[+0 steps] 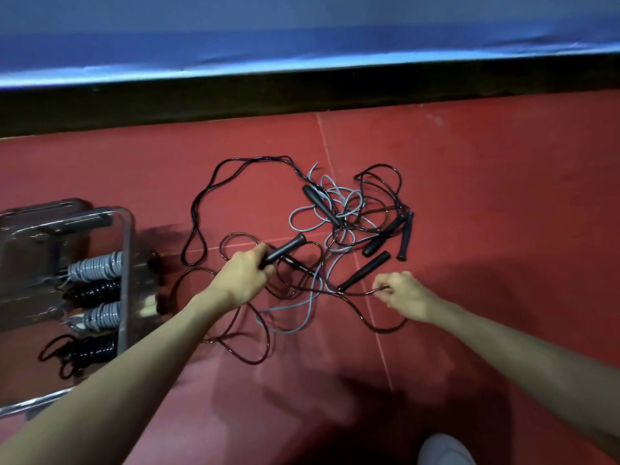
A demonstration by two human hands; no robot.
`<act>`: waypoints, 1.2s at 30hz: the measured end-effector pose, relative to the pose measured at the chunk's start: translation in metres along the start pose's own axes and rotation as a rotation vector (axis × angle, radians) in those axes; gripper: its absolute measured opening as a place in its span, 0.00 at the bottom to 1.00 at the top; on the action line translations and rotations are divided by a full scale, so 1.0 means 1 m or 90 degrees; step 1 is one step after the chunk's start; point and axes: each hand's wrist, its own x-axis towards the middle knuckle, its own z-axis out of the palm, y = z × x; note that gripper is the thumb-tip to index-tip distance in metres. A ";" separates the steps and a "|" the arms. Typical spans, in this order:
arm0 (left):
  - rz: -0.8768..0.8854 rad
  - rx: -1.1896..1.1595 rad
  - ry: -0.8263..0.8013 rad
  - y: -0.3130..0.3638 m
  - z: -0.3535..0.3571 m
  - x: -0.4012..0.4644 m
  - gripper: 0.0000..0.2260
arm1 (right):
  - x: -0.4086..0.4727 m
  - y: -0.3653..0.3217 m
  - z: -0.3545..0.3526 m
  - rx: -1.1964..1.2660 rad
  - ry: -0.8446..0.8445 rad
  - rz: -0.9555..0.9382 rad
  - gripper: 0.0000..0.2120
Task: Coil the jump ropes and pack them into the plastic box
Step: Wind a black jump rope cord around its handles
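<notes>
Our left hand (246, 275) grips a handle (283, 249), fingers curled round its lower end; the handle is a slim, dark, matte rod that flares slightly at the free tip, and its long axis runs up and to the right, away from us. Our right hand (404, 295) pinches a thin, glossy dark cord (360, 292) that stretches leftward, nearly level, toward the left hand.

Between and beyond the hands lies the tangle of ropes (345, 216) on the floor (486, 196): shiny black cords in loose loops, a duller grey-blue cord (302, 213) winding through them, and several more dark tapered handles. One handle (365, 270) lies just left of the right hand, pointing up-right; two others at the right of the heap lie almost side by side.

At far left sits the box (125, 270), clear plastic with rounded corners. Inside, four coiled ropes are stacked in a column, grey-blue and black alternating, each wound in tight, ribbed turns.

We see a smooth red floor, matte, crossed by a pale thin seam. Beyond it runs a black band and a blue padded surface.
</notes>
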 end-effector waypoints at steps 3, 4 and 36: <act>-0.053 -0.032 0.008 0.004 0.001 -0.002 0.04 | -0.015 -0.033 0.003 0.085 -0.021 -0.106 0.08; -0.084 -0.080 0.017 0.006 0.001 -0.003 0.03 | -0.018 -0.042 0.002 0.136 0.023 -0.124 0.08; -0.338 -0.537 -0.328 -0.028 -0.011 -0.029 0.07 | 0.008 -0.096 -0.027 1.035 0.177 0.147 0.12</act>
